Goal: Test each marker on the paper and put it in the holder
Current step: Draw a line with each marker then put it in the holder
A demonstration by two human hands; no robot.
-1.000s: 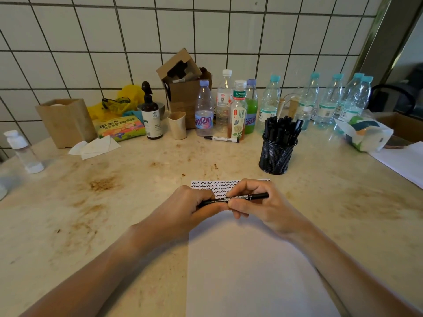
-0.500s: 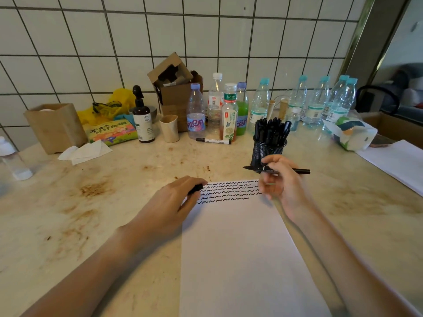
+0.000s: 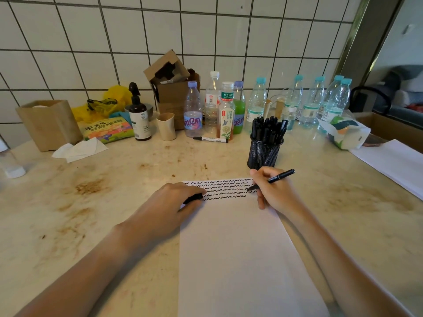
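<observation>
Change since half a second ago: right hand [image 3: 273, 191] has come down from in front of the holder [image 3: 264, 154] to the paper [image 3: 238, 248]; the marker [image 3: 272, 179] it grips, then level in the air, now slants with its tip on the right end of the scribbled rows. Left hand [image 3: 174, 202] unmoved, resting on the sheet's left edge, fingers curled round the black cap [image 3: 193, 198].

Holder: black mesh cup, full of black markers, upright just beyond the right hand.

Spare marker [image 3: 210, 139]: white barrel, black cap, lying flat in front of the bottles.

Writing legible: purple-capped bottle [image 3: 193, 110], label ending "men"; tea bottle [image 3: 226, 110], green band with Chinese characters; snack bag [image 3: 107, 130], Chinese characters, green and yellow. Print on the held marker too small to read. Paper carries several rows of black wavy test strokes at its far end.

Surface: counter [image 3: 91, 213], pale stone, brown stains. Also on it: dark pump bottle [image 3: 138, 115], beige cup [image 3: 166, 125], open cardboard box [image 3: 170, 81], crumpled tissue [image 3: 79, 149].

Room: white tiled wall [image 3: 183, 37], dark grout.
</observation>
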